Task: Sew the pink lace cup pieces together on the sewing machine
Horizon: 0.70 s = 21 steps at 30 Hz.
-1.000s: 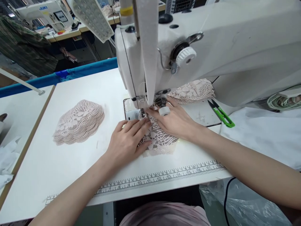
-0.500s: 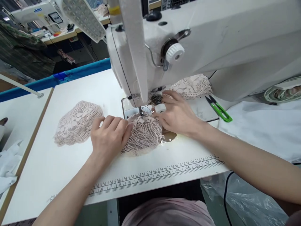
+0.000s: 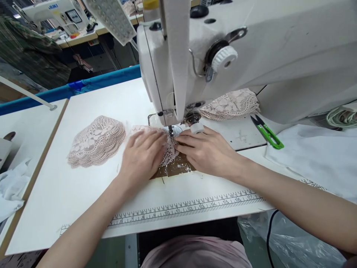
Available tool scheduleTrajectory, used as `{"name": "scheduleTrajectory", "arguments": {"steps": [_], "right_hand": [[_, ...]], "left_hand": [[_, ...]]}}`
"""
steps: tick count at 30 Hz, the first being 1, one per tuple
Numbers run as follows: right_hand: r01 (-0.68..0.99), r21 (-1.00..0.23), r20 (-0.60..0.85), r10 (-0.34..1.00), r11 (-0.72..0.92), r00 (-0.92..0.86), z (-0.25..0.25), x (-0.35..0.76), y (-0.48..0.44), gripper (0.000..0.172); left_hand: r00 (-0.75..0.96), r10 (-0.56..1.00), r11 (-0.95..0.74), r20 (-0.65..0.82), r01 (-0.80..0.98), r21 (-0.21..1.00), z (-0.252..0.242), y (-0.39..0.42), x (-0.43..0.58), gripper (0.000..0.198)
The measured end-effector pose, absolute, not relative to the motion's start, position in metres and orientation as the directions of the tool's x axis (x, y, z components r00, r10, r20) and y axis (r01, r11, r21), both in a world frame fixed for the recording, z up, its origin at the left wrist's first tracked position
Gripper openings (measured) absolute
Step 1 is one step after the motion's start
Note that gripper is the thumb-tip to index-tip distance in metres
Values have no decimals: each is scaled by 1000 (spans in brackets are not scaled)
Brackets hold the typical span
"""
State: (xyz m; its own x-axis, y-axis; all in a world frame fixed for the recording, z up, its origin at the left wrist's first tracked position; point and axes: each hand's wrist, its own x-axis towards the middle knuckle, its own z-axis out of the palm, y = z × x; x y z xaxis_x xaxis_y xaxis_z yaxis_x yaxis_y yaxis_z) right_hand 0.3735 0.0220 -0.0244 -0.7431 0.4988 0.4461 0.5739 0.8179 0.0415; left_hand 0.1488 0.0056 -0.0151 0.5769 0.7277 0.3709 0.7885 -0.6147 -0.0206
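A pale pink lace piece [image 3: 169, 153] lies at the needle of the white sewing machine [image 3: 163, 74]. My left hand [image 3: 143, 154] rests on the lace left of the needle, palm down, fingers bent and close together, slightly blurred. My right hand [image 3: 208, 149] is just right of the needle, its fingertips pressed on the lace edge beside the presser foot. A stack of lace pieces [image 3: 97, 141] lies to the left, apart from my left hand. More lace [image 3: 232, 104] lies behind the needle area, under the machine arm.
Green thread snips [image 3: 267, 132] lie right of my right hand, near white cloth [image 3: 315, 156]. A printed ruler [image 3: 178, 210] runs along the table's front edge. A person in a plaid sleeve [image 3: 30, 52] is at the far left, near another sewing machine [image 3: 55, 15].
The lace has turned and shifted left and back, uncovering brown tape in front of the needle. My left hand has moved right onto the lace. The view has shifted slightly.
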Motion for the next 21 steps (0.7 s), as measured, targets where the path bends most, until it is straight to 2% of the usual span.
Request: {"name": "scheduleTrajectory", "arguments": {"steps": [2, 6, 13, 17, 21], "right_hand": [[576, 40, 461, 497, 816, -735, -26, 374, 23, 31], [603, 88, 472, 499, 793, -726, -26, 375, 27, 32], [626, 115, 388, 545, 771, -743, -27, 375, 29, 35], [632, 136, 380, 549, 763, -744, -29, 374, 29, 33], [632, 137, 389, 546, 763, -742, -30, 375, 29, 33]], "left_hand": [[627, 704, -669, 333, 744, 13, -18, 3, 158, 34], [671, 671, -698, 315, 715, -37, -24, 2, 164, 37], [665, 677, -685, 316, 726, -60, -24, 0, 163, 36], [663, 669, -676, 336, 731, -95, -24, -3, 165, 35], [655, 684, -672, 320, 737, -71, -24, -3, 166, 34]]}}
